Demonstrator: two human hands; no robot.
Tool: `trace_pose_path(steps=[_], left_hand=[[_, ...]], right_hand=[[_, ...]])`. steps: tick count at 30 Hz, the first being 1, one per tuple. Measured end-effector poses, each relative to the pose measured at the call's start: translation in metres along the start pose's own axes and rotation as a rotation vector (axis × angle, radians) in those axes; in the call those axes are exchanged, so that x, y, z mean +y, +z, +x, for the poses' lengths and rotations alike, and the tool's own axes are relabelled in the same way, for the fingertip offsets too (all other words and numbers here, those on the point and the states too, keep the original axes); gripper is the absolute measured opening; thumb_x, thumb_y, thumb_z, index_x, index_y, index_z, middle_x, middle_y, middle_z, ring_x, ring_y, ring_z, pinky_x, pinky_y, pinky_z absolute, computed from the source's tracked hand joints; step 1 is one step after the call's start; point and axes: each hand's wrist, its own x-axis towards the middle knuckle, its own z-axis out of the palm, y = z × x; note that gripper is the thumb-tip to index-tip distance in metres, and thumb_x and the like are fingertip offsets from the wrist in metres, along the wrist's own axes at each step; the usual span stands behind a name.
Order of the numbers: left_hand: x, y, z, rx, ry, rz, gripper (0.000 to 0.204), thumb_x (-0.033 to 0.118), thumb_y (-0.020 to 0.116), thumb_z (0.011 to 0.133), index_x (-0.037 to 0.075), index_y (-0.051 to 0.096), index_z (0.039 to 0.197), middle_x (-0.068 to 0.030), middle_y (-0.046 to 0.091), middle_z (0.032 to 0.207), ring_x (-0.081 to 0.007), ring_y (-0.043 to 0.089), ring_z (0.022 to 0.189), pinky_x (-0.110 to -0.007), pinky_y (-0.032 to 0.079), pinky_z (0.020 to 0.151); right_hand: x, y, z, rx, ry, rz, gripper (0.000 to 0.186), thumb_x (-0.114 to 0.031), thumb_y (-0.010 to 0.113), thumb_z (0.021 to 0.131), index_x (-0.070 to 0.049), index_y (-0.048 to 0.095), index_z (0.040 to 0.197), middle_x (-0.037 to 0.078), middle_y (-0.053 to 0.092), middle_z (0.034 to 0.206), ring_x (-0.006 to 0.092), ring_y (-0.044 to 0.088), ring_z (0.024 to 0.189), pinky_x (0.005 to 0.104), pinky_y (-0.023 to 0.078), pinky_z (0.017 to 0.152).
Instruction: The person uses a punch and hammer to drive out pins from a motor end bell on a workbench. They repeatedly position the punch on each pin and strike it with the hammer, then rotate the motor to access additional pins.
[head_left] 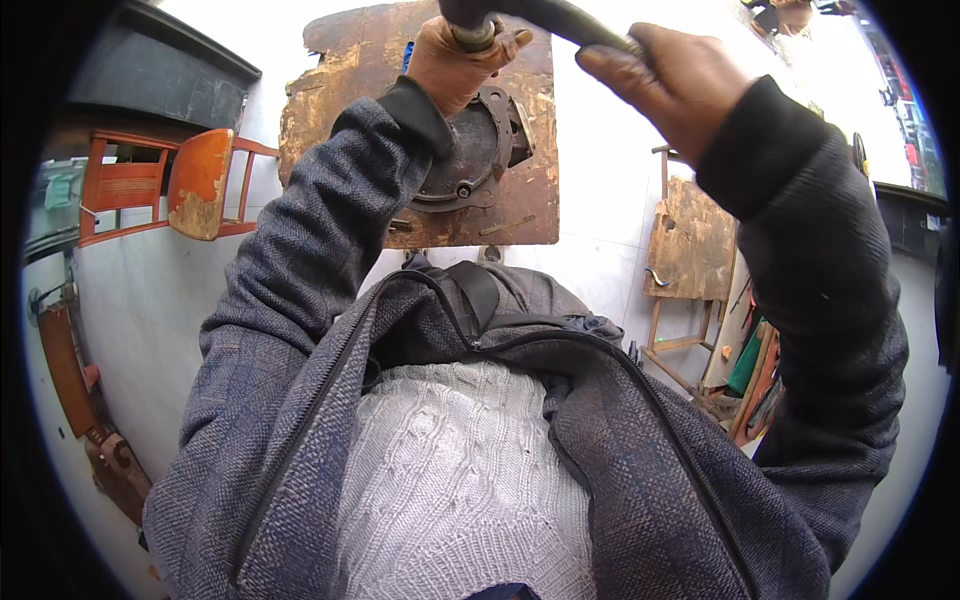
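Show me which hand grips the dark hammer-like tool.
The right hand, closed on one end of the hammer-like tool; the left hand instead grips a rounded metal piece.

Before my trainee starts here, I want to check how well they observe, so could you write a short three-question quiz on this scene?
1. Multiple choice: what do the fingers of the right hand grip? a) a cup b) a dark tool c) a broom
2. True or false: the orange chair stands to the person's left of the wooden table.
3. Short answer: what outline does the dark metal piece on the table have, as far as the left sleeve lets you see?

Key: 1. b; 2. True; 3. Roughly round
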Motion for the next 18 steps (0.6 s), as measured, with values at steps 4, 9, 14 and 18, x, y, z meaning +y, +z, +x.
trace_pose_path(steps=[4,9,14,18], left_hand=[[-0.005,0.002,0.000,0.003,-0.072,-0.141,0.017,0.005,0.071,0.094,0.007,0.069,0.111,0.0025,0.065,0.097,-0.0087,0.059,0.086,-0.028,0.051,0.070],[-0.016,0.032,-0.003,0.396,0.053,0.159,0.019,0.013,0.077,0.090,0.001,0.071,0.104,-0.0031,0.070,0.087,-0.0120,0.064,0.080,-0.035,0.052,0.067],[-0.031,0.027,0.006,0.381,0.293,-0.083,0.008,0.007,0.075,0.089,0.001,0.070,0.085,0.0007,0.063,0.069,-0.0119,0.060,0.062,-0.034,0.047,0.055],[-0.031,0.013,0.014,0.341,0.191,-0.190,0.008,0.002,0.068,0.092,0.003,0.068,0.084,0.0011,0.062,0.068,-0.0089,0.057,0.059,-0.028,0.044,0.050]], right_hand=[[-0.006,0.015,0.008,0.067,-0.034,-0.105,0.069,-0.065,0.049,0.102,0.000,0.068,0.094,0.014,0.062,0.066,0.0252,0.061,0.055,0.0346,0.053,0.056],[-0.004,0.011,0.009,0.020,0.038,-0.124,0.072,-0.065,0.049,0.102,0.002,0.071,0.092,0.015,0.061,0.063,0.0242,0.059,0.052,0.0352,0.053,0.055],[-0.005,0.012,0.006,0.025,-0.030,-0.041,0.071,-0.066,0.051,0.101,0.002,0.071,0.095,0.015,0.062,0.067,0.0244,0.058,0.053,0.0346,0.052,0.054],[0.000,-0.020,-0.005,0.049,-0.037,-0.148,0.062,-0.058,0.049,0.105,0.000,0.068,0.100,0.014,0.063,0.074,0.0246,0.061,0.058,0.0355,0.052,0.056]])
